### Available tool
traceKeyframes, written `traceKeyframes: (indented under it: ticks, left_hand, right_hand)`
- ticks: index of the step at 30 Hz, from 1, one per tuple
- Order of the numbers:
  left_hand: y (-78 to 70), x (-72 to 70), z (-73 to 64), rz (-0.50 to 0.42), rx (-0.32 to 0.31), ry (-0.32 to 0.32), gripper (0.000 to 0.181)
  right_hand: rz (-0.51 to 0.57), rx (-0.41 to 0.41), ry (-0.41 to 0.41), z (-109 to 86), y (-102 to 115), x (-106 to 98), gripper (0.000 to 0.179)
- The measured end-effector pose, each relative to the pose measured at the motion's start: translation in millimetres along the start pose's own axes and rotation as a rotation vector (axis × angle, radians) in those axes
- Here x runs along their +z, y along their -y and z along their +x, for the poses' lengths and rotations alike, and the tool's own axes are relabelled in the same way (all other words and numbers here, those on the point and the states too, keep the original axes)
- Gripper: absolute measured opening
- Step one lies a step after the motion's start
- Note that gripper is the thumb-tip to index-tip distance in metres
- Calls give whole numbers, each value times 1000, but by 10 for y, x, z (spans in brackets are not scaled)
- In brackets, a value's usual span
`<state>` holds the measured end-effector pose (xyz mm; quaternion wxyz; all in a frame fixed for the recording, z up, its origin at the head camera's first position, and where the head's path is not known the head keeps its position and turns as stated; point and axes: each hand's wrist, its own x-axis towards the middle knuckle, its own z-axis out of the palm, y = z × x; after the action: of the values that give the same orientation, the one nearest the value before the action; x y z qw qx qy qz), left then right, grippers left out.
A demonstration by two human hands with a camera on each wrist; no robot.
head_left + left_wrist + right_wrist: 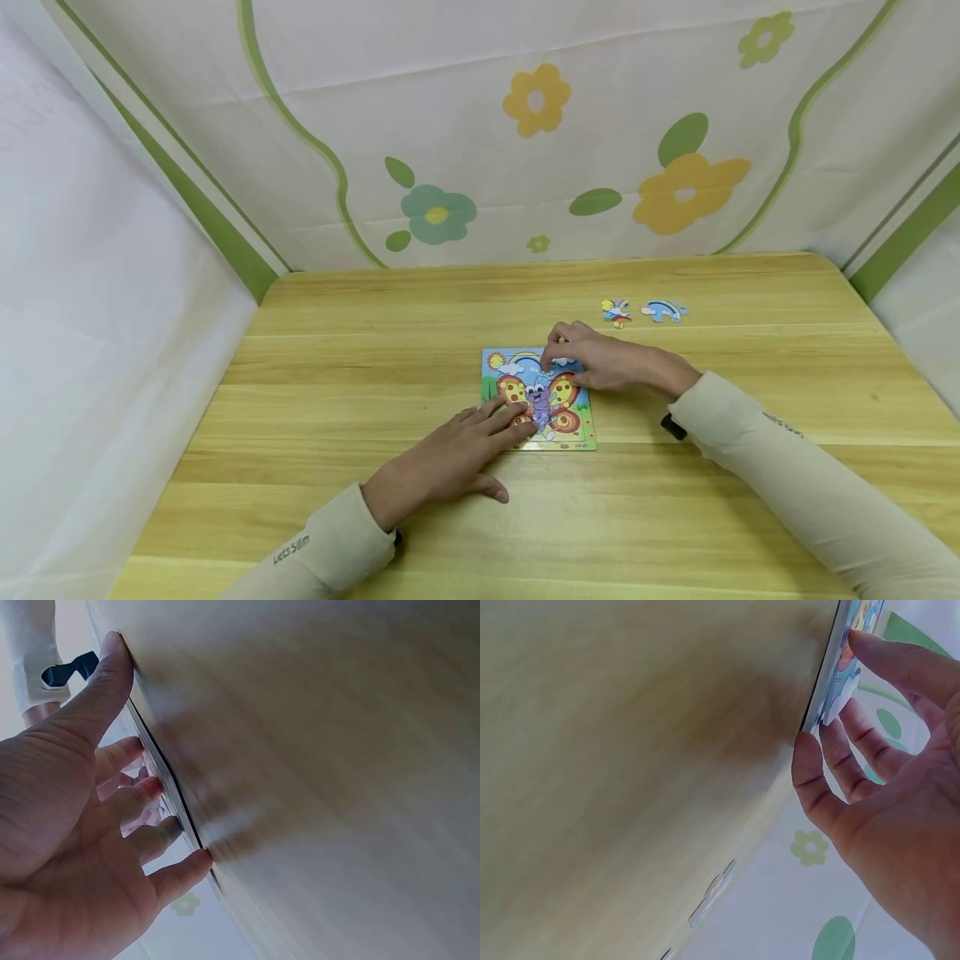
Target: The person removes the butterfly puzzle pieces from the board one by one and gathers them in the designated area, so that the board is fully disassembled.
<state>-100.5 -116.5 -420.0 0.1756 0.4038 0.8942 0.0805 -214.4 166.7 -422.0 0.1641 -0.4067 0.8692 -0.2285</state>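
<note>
A butterfly jigsaw puzzle [573, 442] lies in its square tray on the table, most of its picture filled in. Straight fingers of my left hand [468, 442] rest on the lower left of the picture, thumb apart on the table; the left wrist view shows the same hand [82, 817] at the tray's edge. At the upper right corner, my right hand [600, 357] has curled fingers and pinches a puzzle piece with a white cloud [841, 701]. In the right wrist view this piece sits slightly raised and tilted over the tray. The fingers partly hide it in the head view.
Two loose puzzle pieces lie beyond the right hand: one with a sun and mushroom [617, 312], another with a rainbow [665, 311]. The wooden table [337, 367] meets a white flowered cloth [480, 142] behind and at the sides.
</note>
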Motion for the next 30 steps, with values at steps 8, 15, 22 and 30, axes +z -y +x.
traceKeyframes:
  ticks: [8,15,22,30]
  left_hand:
    - [16,18,7,2,6,-8,92]
    - [20,19,6,10,7,-9,92]
    - [16,18,5,1,5,-4,92]
    - [20,20,4,8,4,-6,92]
  right_hand:
    - [-5,0,-4,9,-3,-17,37]
    - [-4,5,3,17,-11,-23,36]
    - [2,19,10,21,-7,-28,36]
    - [-6,21,-9,21,-20,-17,33]
